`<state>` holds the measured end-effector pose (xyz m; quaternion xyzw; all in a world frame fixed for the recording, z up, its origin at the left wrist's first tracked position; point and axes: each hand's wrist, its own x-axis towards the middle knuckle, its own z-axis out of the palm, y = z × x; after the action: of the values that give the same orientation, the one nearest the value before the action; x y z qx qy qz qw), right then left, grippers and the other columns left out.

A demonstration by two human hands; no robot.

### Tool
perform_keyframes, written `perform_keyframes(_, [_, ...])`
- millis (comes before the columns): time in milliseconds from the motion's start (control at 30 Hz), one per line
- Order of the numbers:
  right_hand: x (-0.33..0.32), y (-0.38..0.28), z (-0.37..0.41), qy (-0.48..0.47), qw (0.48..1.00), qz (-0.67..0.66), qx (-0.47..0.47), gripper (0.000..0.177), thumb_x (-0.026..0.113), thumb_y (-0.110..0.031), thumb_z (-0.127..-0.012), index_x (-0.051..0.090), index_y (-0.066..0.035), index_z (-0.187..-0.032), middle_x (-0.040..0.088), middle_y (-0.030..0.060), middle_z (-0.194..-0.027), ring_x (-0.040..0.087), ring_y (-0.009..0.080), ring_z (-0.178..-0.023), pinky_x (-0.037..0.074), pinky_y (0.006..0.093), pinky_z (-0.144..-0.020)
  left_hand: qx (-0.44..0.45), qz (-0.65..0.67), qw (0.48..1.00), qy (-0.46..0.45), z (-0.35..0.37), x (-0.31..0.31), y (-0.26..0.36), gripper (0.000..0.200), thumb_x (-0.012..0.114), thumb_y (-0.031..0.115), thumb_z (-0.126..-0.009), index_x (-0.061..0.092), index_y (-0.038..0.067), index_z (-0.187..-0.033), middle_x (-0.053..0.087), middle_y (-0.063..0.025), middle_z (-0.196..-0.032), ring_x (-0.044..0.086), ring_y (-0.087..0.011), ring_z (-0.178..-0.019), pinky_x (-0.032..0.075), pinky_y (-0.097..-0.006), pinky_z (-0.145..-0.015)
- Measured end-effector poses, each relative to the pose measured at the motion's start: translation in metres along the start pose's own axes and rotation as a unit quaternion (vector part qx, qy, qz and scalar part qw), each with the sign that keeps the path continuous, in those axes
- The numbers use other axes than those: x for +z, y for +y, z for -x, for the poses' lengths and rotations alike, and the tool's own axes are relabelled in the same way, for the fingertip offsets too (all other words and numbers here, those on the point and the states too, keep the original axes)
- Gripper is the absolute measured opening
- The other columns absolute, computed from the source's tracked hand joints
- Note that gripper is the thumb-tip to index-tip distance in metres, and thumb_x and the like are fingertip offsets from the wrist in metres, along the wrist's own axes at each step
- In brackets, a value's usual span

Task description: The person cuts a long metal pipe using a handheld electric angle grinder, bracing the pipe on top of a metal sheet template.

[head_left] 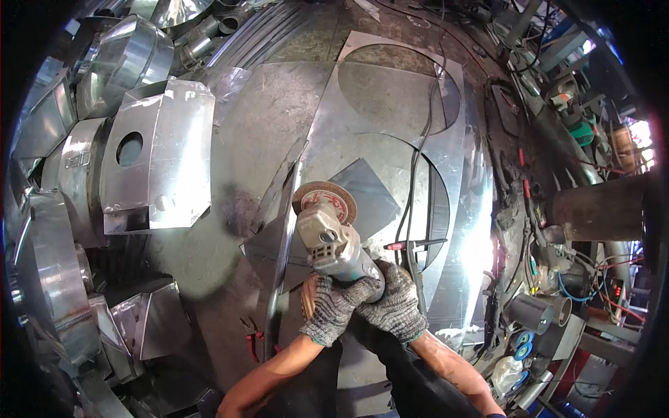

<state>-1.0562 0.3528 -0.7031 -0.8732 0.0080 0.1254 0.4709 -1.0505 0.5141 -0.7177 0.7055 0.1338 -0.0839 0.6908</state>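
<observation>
Both my hands wear grey knitted gloves and hold an angle grinder (331, 244) in front of my knees. My left hand (334, 306) wraps round the left side of its body, and my right hand (394, 303) grips the rear of the body from the right. The grinder's disc (326, 202), reddish with a brown rim, points away from me. Just left of the disc runs a long metal bar (282, 258). Beyond the disc a dark square plate (361, 195) lies on sheet metal. Whether the disc touches anything cannot be told.
Bent metal housings (182, 157) crowd the left side. A sheet with round cut-outs (334, 104) lies ahead, crossed by a black cable (412, 181). Red-handled pliers (255, 340) rest at lower left. Pipe pieces (531, 313) and a large cylinder (596, 212) stand right.
</observation>
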Motion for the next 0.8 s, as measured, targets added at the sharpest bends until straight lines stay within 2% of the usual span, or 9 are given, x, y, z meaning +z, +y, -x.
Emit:
perform_keyframes(167, [0.016,0.023,0.002,0.025,0.997,-0.054,-0.041,0.094,0.092,-0.041,-0.07,0.05,0.002,-0.142,0.067,0.0255,-0.124,0.066,0.0419,-0.118,0.052,0.0486,-0.103,0.031,-0.007,0.999,-0.009,0.003,0.001,0.007,0.061,0.092,0.047,-0.072,0.076,0.006,-0.114,0.078,-0.0126,-0.103,0.076,-0.0271,-0.09,0.059,-0.0402,-0.081])
perform_keyframes(400, [-0.007,0.004,0.001,-0.031,0.978,-0.185,0.087,0.09,0.095,-0.031,-0.068,0.053,0.0,-0.141,0.07,0.0148,-0.123,0.067,0.0242,-0.115,0.053,0.0389,-0.1,0.109,-0.075,0.99,-0.041,-0.009,-0.003,0.007,0.053,0.088,0.045,-0.077,0.076,0.006,-0.111,0.078,-0.0116,-0.088,0.076,-0.0273,-0.08,0.058,-0.0396,-0.075])
perform_keyframes(500, [-0.022,0.006,-0.003,-0.034,0.96,-0.258,0.104,0.075,0.093,-0.019,-0.068,0.061,-0.002,-0.133,0.073,0.0086,-0.115,0.067,0.0164,-0.104,0.056,0.034,-0.093,0.033,-0.076,0.99,-0.113,-0.005,-0.003,0.013,0.056,0.084,0.038,-0.084,0.069,0.003,-0.125,0.077,-0.013,-0.101,0.075,-0.0229,-0.093,0.057,-0.0385,-0.086])
perform_keyframes(567, [-0.038,-0.003,-0.004,-0.026,0.944,-0.276,0.177,0.071,0.092,-0.017,-0.069,0.062,-0.004,-0.133,0.074,0.0088,-0.113,0.069,0.0147,-0.099,0.057,0.0313,-0.087,-0.033,0.119,0.986,-0.11,-0.007,0.008,0.027,0.058,0.08,0.03,-0.091,0.06,-0.002,-0.136,0.071,-0.0161,-0.123,0.068,-0.0217,-0.115,0.052,-0.0362,-0.1])
perform_keyframes(600, [-0.039,0.0,-0.003,-0.024,0.946,-0.272,0.176,0.071,0.092,-0.017,-0.069,0.062,-0.004,-0.133,0.074,0.0088,-0.113,0.069,0.0147,-0.099,0.057,0.0313,-0.087,-0.068,0.079,0.981,-0.164,-0.012,0.003,0.034,0.063,0.077,0.026,-0.095,0.052,-0.004,-0.144,0.062,-0.0185,-0.138,0.059,-0.0249,-0.129,0.046,-0.0365,-0.111])
perform_keyframes(633, [-0.04,0.005,-0.003,-0.024,0.947,-0.27,0.173,0.071,0.089,-0.015,-0.073,0.059,-0.002,-0.137,0.073,0.0093,-0.113,0.069,0.0165,-0.102,0.056,0.0325,-0.09,-0.064,0.082,0.981,-0.164,-0.017,0.006,0.042,0.063,0.077,0.026,-0.095,0.052,-0.004,-0.144,0.062,-0.0185,-0.138,0.059,-0.0249,-0.129,0.046,-0.0365,-0.111])
perform_keyframes(667, [-0.042,-0.001,-0.007,-0.024,0.948,-0.27,0.17,0.072,0.085,-0.013,-0.076,0.056,0.0,-0.14,0.073,0.0098,-0.114,0.069,0.0182,-0.104,0.056,0.0337,-0.092,-0.045,-0.037,0.977,-0.204,-0.021,0.009,0.048,0.056,0.07,0.022,-0.099,0.051,-0.004,-0.145,0.062,-0.018,-0.138,0.059,-0.0266,-0.13,0.046,-0.0379,-0.112])
perform_keyframes(767, [-0.052,-0.016,-0.005,-0.051,0.923,-0.351,0.148,0.068,0.084,-0.011,-0.079,0.057,-0.001,-0.14,0.073,0.011,-0.114,0.069,0.0189,-0.104,0.057,0.0354,-0.095,0.038,-0.357,0.893,-0.27,-0.018,0.002,0.048,0.05,0.041,0.005,-0.104,0.044,0.0,-0.153,0.049,-0.0161,-0.155,0.047,-0.0281,-0.144,0.034,-0.0377,-0.123])
perform_keyframes(800, [-0.05,0.0,0.001,-0.069,0.897,-0.408,0.158,0.055,0.078,-0.013,-0.089,0.058,-0.001,-0.139,0.073,0.0126,-0.115,0.069,0.0191,-0.108,0.058,0.0368,-0.097,0.036,-0.402,0.869,-0.287,-0.017,0.001,0.047,0.051,0.031,-0.001,-0.106,0.042,0.001,-0.156,0.045,-0.0154,-0.16,0.042,-0.0285,-0.149,0.03,-0.0376,-0.127])
